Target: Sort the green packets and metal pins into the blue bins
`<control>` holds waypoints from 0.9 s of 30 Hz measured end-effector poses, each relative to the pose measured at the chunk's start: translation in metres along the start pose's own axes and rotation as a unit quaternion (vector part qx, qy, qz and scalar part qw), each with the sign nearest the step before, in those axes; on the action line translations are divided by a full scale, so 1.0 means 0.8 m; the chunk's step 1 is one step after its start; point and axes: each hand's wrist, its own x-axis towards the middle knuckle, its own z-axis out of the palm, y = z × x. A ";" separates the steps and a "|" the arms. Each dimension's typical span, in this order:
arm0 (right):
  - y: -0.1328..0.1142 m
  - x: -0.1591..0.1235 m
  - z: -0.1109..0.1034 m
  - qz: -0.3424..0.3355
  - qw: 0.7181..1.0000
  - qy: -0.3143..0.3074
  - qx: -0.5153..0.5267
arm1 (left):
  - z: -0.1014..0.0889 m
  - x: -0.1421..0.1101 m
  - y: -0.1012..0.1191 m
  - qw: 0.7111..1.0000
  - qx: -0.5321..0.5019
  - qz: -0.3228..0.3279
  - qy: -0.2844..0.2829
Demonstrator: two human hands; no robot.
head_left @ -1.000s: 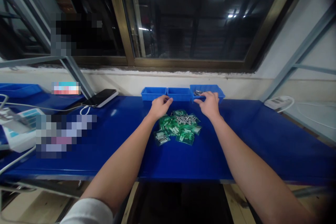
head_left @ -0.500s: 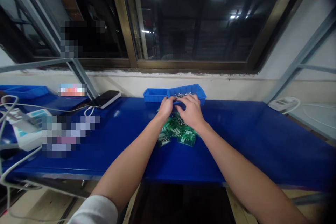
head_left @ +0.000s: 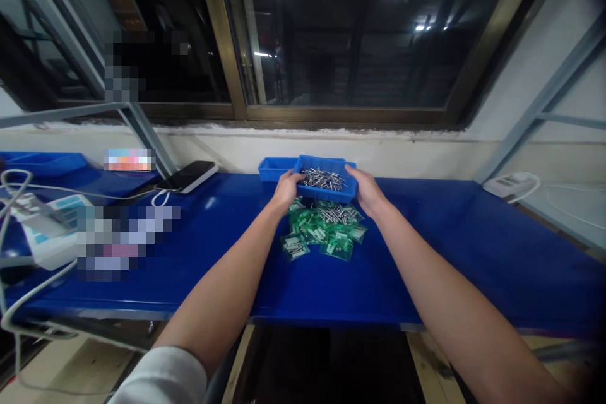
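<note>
A blue plastic bin (head_left: 326, 196) filled with loose metal screws (head_left: 324, 179) is held between my two hands. My left hand (head_left: 286, 192) grips its left end, the thumb over the rim. On the right end, my right hand (head_left: 368, 192) clasps the wall with the thumb at the upper corner. The bin tilts toward me, so the screws show. Just below it lies a pile of small green-and-clear packets (head_left: 337, 245) with pale pieces and metal screws in them. More loose screws (head_left: 334, 213) rest on top of the pile.
A second blue bin (head_left: 274, 168) stands behind my left hand, against the wall. On the blue table (head_left: 208, 252) to the left are a dark-screened device (head_left: 192, 177) and a white machine (head_left: 57, 233) with cables. A white power strip (head_left: 509, 186) lies at the far right.
My hands have moved apart to the two ends of the bin. The bin has shifted left and tilted toward me, and the packets and loose screws beneath are now uncovered.
</note>
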 end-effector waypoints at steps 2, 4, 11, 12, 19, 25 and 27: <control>0.000 -0.002 0.005 0.086 0.993 -0.042 0.069 | 0.003 -0.002 -0.004 0.999 0.002 0.018 -0.030; 0.000 -0.004 0.009 0.130 0.987 -0.025 0.093 | 0.005 -0.005 -0.006 0.998 0.014 0.038 -0.053; 0.021 0.009 -0.002 0.017 0.990 0.140 -0.016 | -0.002 -0.009 -0.010 0.954 0.246 0.134 -0.105; 0.025 0.012 -0.003 -0.006 0.986 0.158 -0.047 | -0.005 -0.008 -0.010 0.944 0.280 0.145 -0.099; 0.043 0.016 -0.004 -0.110 0.965 0.190 -0.143 | -0.004 -0.027 0.012 0.829 0.390 0.401 0.003; 0.043 0.006 0.000 -0.144 0.968 0.164 -0.120 | 0.025 -0.063 0.020 0.730 0.466 0.454 -0.208; 0.039 0.000 0.002 -0.147 0.975 0.138 -0.097 | 0.034 -0.066 0.011 0.714 0.497 0.443 -0.216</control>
